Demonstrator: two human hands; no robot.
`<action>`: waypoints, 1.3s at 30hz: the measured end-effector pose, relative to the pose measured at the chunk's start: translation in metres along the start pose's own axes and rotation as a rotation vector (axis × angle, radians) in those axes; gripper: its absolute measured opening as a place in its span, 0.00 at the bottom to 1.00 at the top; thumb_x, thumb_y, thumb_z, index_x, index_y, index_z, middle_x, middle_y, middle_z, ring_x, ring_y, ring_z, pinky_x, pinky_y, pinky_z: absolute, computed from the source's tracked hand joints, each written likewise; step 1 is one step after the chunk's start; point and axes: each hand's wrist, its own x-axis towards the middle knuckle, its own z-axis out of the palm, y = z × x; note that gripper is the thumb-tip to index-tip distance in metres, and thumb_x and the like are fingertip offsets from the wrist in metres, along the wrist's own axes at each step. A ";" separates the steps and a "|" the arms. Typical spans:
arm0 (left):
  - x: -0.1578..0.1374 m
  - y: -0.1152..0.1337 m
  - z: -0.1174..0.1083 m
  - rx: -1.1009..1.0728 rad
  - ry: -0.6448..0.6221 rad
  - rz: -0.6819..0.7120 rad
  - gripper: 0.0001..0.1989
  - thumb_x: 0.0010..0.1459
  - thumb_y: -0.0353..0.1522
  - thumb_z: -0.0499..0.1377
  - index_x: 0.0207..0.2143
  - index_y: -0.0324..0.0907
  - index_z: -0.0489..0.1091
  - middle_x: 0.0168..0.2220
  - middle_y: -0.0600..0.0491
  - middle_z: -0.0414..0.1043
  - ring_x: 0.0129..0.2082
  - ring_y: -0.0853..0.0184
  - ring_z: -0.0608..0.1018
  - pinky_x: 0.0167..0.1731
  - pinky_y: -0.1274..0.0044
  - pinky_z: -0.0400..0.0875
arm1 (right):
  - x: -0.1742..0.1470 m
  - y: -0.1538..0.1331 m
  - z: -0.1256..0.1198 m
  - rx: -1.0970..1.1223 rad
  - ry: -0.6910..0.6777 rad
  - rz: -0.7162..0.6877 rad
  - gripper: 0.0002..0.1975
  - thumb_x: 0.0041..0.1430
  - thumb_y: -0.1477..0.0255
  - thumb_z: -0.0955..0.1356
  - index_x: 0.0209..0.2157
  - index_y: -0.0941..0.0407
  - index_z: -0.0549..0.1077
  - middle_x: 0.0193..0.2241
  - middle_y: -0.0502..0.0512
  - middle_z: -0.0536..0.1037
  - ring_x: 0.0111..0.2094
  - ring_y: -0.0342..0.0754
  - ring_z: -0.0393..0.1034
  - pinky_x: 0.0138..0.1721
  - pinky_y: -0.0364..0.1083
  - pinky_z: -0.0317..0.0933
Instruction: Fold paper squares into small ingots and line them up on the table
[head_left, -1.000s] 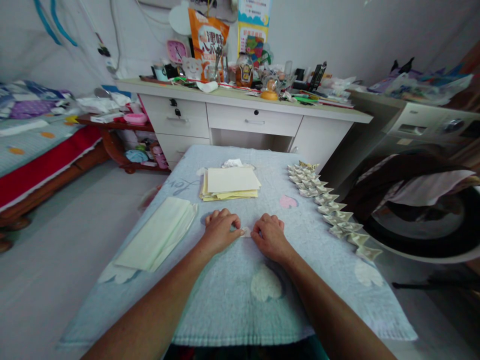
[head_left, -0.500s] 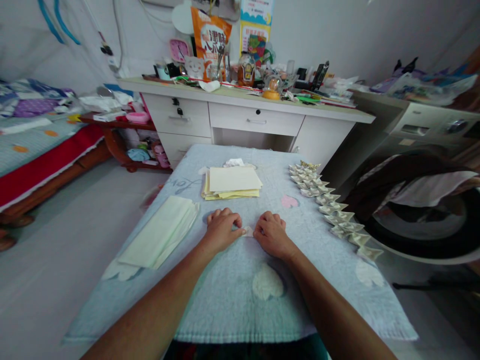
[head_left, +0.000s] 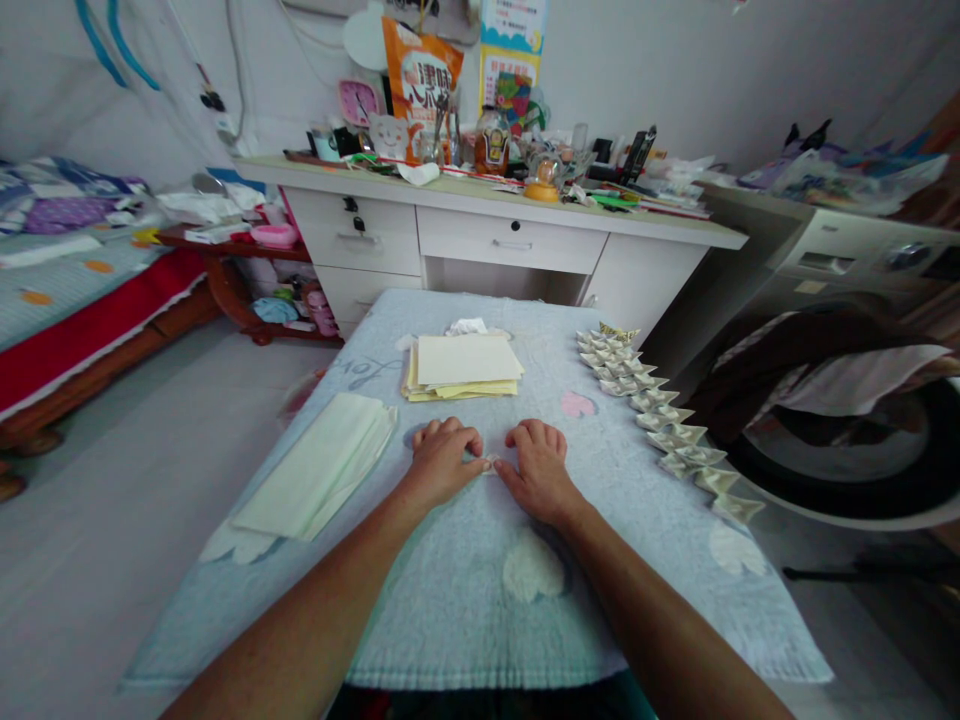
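A small folded paper piece (head_left: 490,462) is pinned at centre frame, on the light blue towel (head_left: 465,600) that covers the tabletop. Only a pale sliver of it is visible between the two hands. The left hand (head_left: 442,462) is curled over its left end, fingertips pressed down and pinching the edge; the right hand (head_left: 536,468) is curled likewise on the right end, its grip closed on the paper. Both are held low and close together, apparently so that a crease can be pressed flat against the soft cloth.

Just above the hands, a stack of pale yellow sheets (head_left: 461,365) is laid square, within easy reach as stock. A crumpled white scrap (head_left: 465,326) sits behind it. At left of centre, a sheaf of pale green sheets (head_left: 319,475) is set at an angle near the towel's edge. Along the right side, a row of finished folded paper boats (head_left: 660,415) is lined up diagonally, each overlapping or touching the next, seemingly kept clear of the working area.

In the upper frame, a cluttered white desk (head_left: 510,240) is seen; a bed (head_left: 67,300) at upper left.
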 end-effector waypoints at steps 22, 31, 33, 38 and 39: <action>-0.002 -0.007 -0.004 -0.037 -0.054 0.048 0.08 0.51 0.38 0.60 0.35 0.49 0.72 0.40 0.54 0.68 0.45 0.59 0.67 0.45 0.68 0.54 | 0.002 0.000 0.004 -0.033 -0.036 0.012 0.19 0.57 0.56 0.65 0.44 0.55 0.64 0.47 0.58 0.67 0.48 0.56 0.58 0.51 0.54 0.49; -0.004 -0.006 -0.004 -0.047 -0.056 0.038 0.07 0.50 0.37 0.60 0.34 0.50 0.72 0.40 0.54 0.69 0.45 0.59 0.67 0.45 0.67 0.54 | -0.001 0.016 -0.004 0.023 -0.094 0.028 0.20 0.54 0.63 0.68 0.47 0.53 0.64 0.50 0.57 0.65 0.50 0.54 0.57 0.52 0.54 0.48; -0.004 -0.006 -0.003 -0.051 -0.045 0.052 0.07 0.51 0.37 0.60 0.34 0.50 0.72 0.40 0.54 0.69 0.45 0.59 0.67 0.45 0.67 0.54 | -0.001 0.017 -0.006 0.037 -0.105 0.026 0.18 0.54 0.65 0.68 0.46 0.53 0.64 0.50 0.57 0.65 0.51 0.54 0.57 0.52 0.53 0.48; -0.004 -0.005 -0.003 -0.061 -0.048 0.061 0.07 0.51 0.35 0.59 0.34 0.49 0.73 0.40 0.53 0.70 0.46 0.59 0.67 0.47 0.67 0.53 | -0.001 0.016 -0.007 0.070 -0.100 -0.019 0.13 0.55 0.69 0.67 0.43 0.52 0.66 0.50 0.56 0.64 0.51 0.53 0.56 0.52 0.53 0.48; -0.004 -0.004 -0.003 -0.064 -0.053 0.057 0.07 0.51 0.35 0.59 0.34 0.49 0.73 0.40 0.53 0.70 0.46 0.59 0.67 0.47 0.67 0.53 | -0.001 0.015 -0.007 0.079 -0.088 -0.044 0.11 0.56 0.70 0.66 0.42 0.53 0.67 0.49 0.56 0.64 0.51 0.52 0.55 0.52 0.52 0.48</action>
